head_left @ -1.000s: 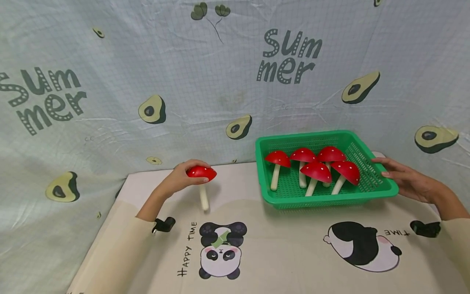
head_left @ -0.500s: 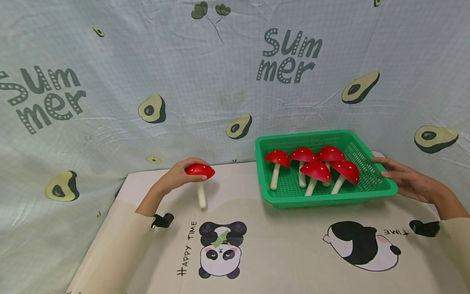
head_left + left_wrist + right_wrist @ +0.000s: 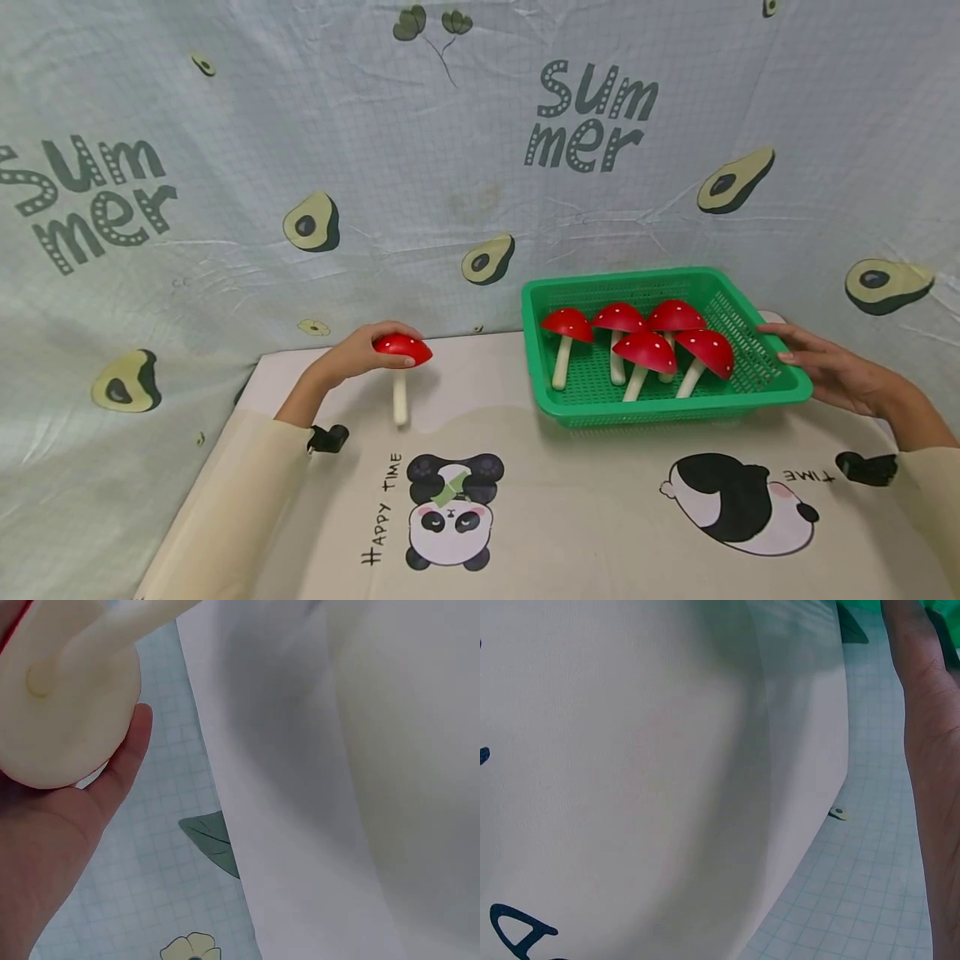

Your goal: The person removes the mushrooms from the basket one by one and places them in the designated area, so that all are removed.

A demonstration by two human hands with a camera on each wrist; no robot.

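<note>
My left hand (image 3: 358, 356) grips a toy mushroom (image 3: 405, 347) by its red, white-dotted cap, the pale stem pointing down toward the table. In the left wrist view, the cap's cream underside (image 3: 82, 735) faces the camera, with fingers round its edge. My right hand (image 3: 843, 372) holds the right rim of a green plastic basket (image 3: 637, 410). Inside the basket lie several more red-capped mushrooms (image 3: 645, 351), caps toward the back and stems toward the front. Only a corner of the basket (image 3: 930, 606) shows in the right wrist view, beside the thumb side of my hand.
The pale tablecloth (image 3: 570, 500) carries a printed panda (image 3: 451, 517) and a second panda lying down (image 3: 742, 504). A fabric backdrop (image 3: 420, 167) with avocado prints rises right behind the table's back edge, close to the basket.
My left hand has moved slightly left with the mushroom, and its stem has swung nearer to vertical. My right hand and the basket have stayed in place.
</note>
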